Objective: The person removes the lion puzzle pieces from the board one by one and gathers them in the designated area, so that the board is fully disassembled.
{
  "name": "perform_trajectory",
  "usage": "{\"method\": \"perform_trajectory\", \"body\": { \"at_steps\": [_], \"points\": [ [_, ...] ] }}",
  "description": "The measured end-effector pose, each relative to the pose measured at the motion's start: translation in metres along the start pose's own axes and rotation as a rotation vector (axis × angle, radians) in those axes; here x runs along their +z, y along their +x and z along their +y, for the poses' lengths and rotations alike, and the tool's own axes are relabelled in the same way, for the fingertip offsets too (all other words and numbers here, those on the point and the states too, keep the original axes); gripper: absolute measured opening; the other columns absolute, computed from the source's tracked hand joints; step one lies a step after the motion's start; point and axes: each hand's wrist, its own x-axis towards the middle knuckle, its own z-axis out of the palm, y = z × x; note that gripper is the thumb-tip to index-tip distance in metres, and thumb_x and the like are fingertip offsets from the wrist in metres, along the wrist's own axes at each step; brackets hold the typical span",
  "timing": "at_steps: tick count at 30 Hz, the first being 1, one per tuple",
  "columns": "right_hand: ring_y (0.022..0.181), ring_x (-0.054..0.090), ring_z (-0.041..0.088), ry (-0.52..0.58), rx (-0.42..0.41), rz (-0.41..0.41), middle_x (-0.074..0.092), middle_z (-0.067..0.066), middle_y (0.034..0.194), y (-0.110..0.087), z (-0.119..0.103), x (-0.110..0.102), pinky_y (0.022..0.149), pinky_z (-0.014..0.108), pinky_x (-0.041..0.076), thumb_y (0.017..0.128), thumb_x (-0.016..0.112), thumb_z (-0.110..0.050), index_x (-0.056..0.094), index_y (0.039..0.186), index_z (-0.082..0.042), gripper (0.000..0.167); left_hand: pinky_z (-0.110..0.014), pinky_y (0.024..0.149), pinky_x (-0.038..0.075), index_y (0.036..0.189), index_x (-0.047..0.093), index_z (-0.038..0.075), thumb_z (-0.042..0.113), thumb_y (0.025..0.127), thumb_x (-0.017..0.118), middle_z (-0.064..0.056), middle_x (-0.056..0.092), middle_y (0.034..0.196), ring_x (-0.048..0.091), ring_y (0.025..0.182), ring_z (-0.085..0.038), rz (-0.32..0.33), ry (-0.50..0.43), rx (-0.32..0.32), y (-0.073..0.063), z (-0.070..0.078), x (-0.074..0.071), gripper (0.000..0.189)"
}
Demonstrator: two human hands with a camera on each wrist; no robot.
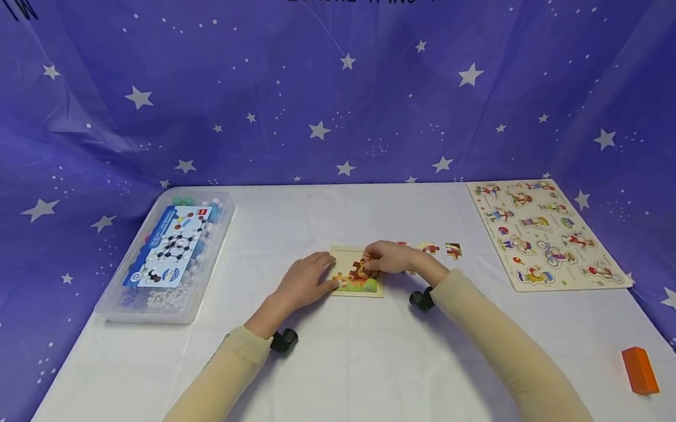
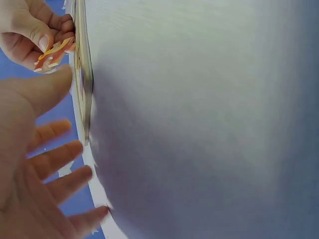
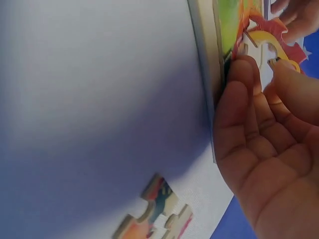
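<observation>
A small wooden jigsaw tray (image 1: 343,256) lies on the table, with several joined picture pieces (image 1: 370,285) along its near side. Between thumb and fingers, my right hand (image 1: 392,258) pinches a red-and-yellow jigsaw piece (image 2: 56,52), tilted up over the tray. My left hand (image 1: 307,279) rests at the tray's left side, fingers extended and spread, holding nothing. Just right of the tray lie loose jigsaw pieces (image 1: 453,250), some partly hidden behind my right hand; a few of these pieces (image 3: 158,205) also show in the right wrist view.
A clear plastic case (image 1: 204,280) of coloured beads with a blue label stands at the left. Toward the back right lies a wooden peg-puzzle board (image 1: 528,252) with figures. An orange block (image 1: 639,370) sits near the right edge. Purple starry cloth (image 1: 323,90) hangs behind the table.
</observation>
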Motion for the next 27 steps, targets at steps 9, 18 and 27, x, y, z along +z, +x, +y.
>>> {"method": "perform_trajectory", "body": {
  "at_steps": [9, 18, 27],
  "points": [
    [0.064, 0.045, 0.016, -0.046, 0.044, -0.102, 0.057, 0.007, 0.076, 0.005, -0.004, -0.010, 0.060, 0.026, 0.036, 0.093, 0.050, -0.009, 0.055, 0.083, -0.002, 0.014, -0.043, 0.100, 0.030, 0.119, 0.062, 0.016, 0.026, 0.090, 0.058, -0.014, 0.048, 0.130, 0.040, 0.122, -0.030, -0.089, -0.081, 0.208, -0.003, 0.001, -0.006, 0.031],
    [0.061, 0.043, 0.014, -0.063, 0.054, -0.064, 0.053, 0.004, 0.072, 0.002, -0.002, -0.007, 0.058, 0.026, 0.035, 0.093, 0.050, -0.012, 0.056, 0.083, -0.005, 0.014, -0.045, 0.104, 0.022, 0.124, 0.058, 0.022, 0.030, 0.091, 0.055, -0.013, 0.037, 0.139, 0.026, 0.130, -0.032, -0.241, -0.055, 0.230, -0.007, 0.001, -0.009, 0.034],
    [0.066, 0.047, 0.020, 0.176, -0.028, 0.073, 0.053, 0.009, 0.076, -0.012, 0.013, 0.003, 0.061, 0.031, 0.039, 0.090, 0.053, -0.007, 0.054, 0.087, 0.001, 0.009, -0.048, 0.104, 0.020, 0.127, 0.054, 0.023, 0.029, 0.093, 0.052, -0.014, 0.033, 0.141, 0.023, 0.131, -0.034, -0.255, -0.027, 0.248, -0.010, 0.001, -0.010, 0.035]
  ]
}}
